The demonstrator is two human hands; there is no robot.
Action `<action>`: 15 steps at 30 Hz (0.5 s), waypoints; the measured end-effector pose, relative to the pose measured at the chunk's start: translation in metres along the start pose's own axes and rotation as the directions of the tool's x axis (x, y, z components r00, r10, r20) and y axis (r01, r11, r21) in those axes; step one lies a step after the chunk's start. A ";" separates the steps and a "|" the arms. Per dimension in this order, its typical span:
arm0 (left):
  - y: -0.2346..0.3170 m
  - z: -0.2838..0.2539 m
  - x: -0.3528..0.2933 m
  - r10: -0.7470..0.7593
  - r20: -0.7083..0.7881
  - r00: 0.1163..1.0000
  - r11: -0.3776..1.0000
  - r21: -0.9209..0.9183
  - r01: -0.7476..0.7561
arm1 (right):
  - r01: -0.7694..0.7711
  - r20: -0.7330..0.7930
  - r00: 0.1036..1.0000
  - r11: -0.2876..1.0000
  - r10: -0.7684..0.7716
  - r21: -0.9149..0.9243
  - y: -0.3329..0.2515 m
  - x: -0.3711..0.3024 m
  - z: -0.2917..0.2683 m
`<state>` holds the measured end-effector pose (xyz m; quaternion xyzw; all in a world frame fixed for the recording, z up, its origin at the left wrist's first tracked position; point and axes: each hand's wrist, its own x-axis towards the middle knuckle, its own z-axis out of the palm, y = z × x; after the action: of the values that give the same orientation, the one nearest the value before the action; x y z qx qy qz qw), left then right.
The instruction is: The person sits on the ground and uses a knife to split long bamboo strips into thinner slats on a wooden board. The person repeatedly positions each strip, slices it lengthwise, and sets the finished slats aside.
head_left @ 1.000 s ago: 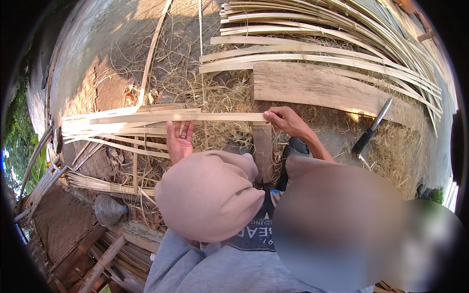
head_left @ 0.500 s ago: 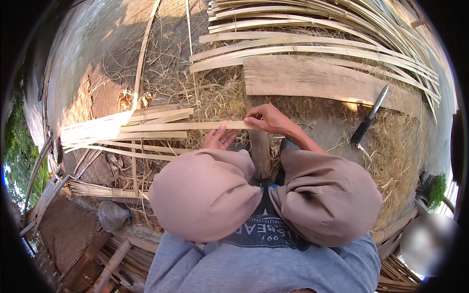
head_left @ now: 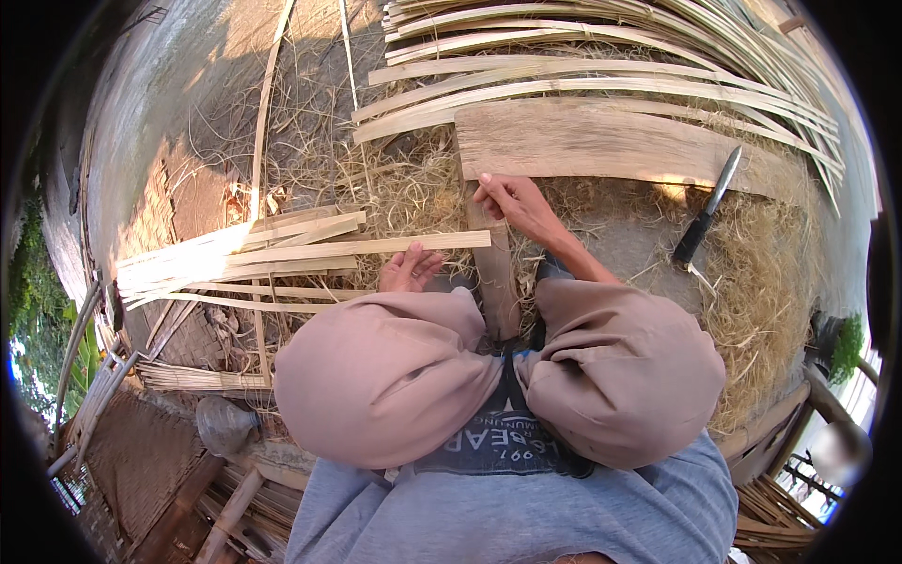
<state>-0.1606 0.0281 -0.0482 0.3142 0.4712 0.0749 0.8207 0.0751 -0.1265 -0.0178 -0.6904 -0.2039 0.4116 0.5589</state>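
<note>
Bamboo strip (head_left: 376,248) is reaching over that narrow board (head_left: 495,287), yeah?

Yep, left hand (head_left: 402,272) is touching it, fingers hanging loose. Right hand (head_left: 520,205) is curling near its end; can't tell if it's gripping anything.

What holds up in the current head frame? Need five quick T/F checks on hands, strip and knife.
1. The left hand is at the lower edge of the pale strip that juts out furthest. True.
2. The right hand is off that strip's end. True.
3. The right hand grips a knife. False: the knife lies apart, to its right.
4. The knife has a black handle. True.
5. The left hand is clenched in a tight fist. False: its fingers are loosely spread.
</note>
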 end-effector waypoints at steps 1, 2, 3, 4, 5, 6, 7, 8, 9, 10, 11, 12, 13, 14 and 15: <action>-0.003 -0.008 0.003 0.039 -0.021 0.999 0.999 -0.002 -0.039 | 0.006 0.076 0.997 0.995 0.002 -0.102 -0.002 -0.003 0.005; 0.008 0.007 0.000 0.039 -0.024 0.999 0.999 0.003 -0.039 | 0.059 0.104 0.994 0.989 -0.045 -0.133 -0.003 -0.006 0.003; 0.009 0.013 0.004 0.027 -0.004 1.000 1.000 0.002 -0.027 | 0.112 0.139 0.986 0.980 -0.090 -0.163 -0.003 -0.009 0.003; 0.011 0.017 0.007 0.016 0.013 1.000 1.000 0.000 -0.016 | 0.166 0.179 0.975 0.967 -0.132 -0.192 -0.005 -0.011 0.003; 0.012 0.021 0.009 0.006 0.029 1.000 1.000 -0.004 -0.006 | 0.221 0.222 0.960 0.950 -0.172 -0.219 -0.006 -0.013 0.003; 0.012 0.022 0.009 0.025 0.013 1.000 1.000 -0.012 -0.025 | 0.209 0.207 0.964 0.954 -0.165 -0.215 -0.004 -0.009 0.005; 0.013 0.023 0.009 0.043 -0.001 0.999 0.999 -0.019 -0.043 | 0.170 0.133 0.980 0.966 -0.145 -0.197 -0.004 -0.011 0.009; 0.012 0.023 0.008 0.059 -0.021 0.998 0.998 -0.035 -0.060 | 0.128 0.069 0.991 0.975 -0.117 -0.180 -0.004 -0.014 0.017; 0.013 0.023 0.008 0.060 -0.013 0.998 0.998 -0.027 -0.060 | 0.086 0.000 0.996 0.983 -0.087 -0.161 -0.005 -0.017 0.023; 0.014 0.024 0.009 0.059 -0.001 0.998 0.998 -0.016 -0.059 | 0.044 -0.085 0.995 0.989 -0.056 -0.138 -0.004 -0.019 0.025; 0.015 0.024 0.010 0.057 0.008 0.998 0.998 -0.006 -0.057 | 0.002 -0.167 0.986 0.994 -0.020 -0.111 -0.002 -0.020 0.027; 0.015 0.025 0.012 0.067 0.009 0.998 0.998 -0.017 -0.067 | -0.038 -0.251 0.968 0.996 0.017 -0.080 -0.001 -0.021 0.027; 0.015 0.027 0.015 0.076 0.012 0.997 0.997 -0.025 -0.075 | -0.022 -0.322 0.947 0.999 0.011 -0.031 0.000 -0.018 0.018; 0.016 0.027 0.015 0.088 -0.001 0.996 0.996 -0.033 -0.088 | -0.003 -0.387 0.922 1.000 0.010 0.019 0.002 -0.013 0.003; 0.014 0.021 0.017 0.105 -0.028 0.994 0.993 -0.044 -0.106 | 0.020 -0.437 0.899 0.997 0.013 0.070 0.004 -0.008 -0.004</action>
<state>-0.1321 0.0373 -0.0444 0.3189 0.4625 0.1327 0.8166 0.0731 -0.1365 -0.0184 -0.7441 -0.0596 0.2524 0.6156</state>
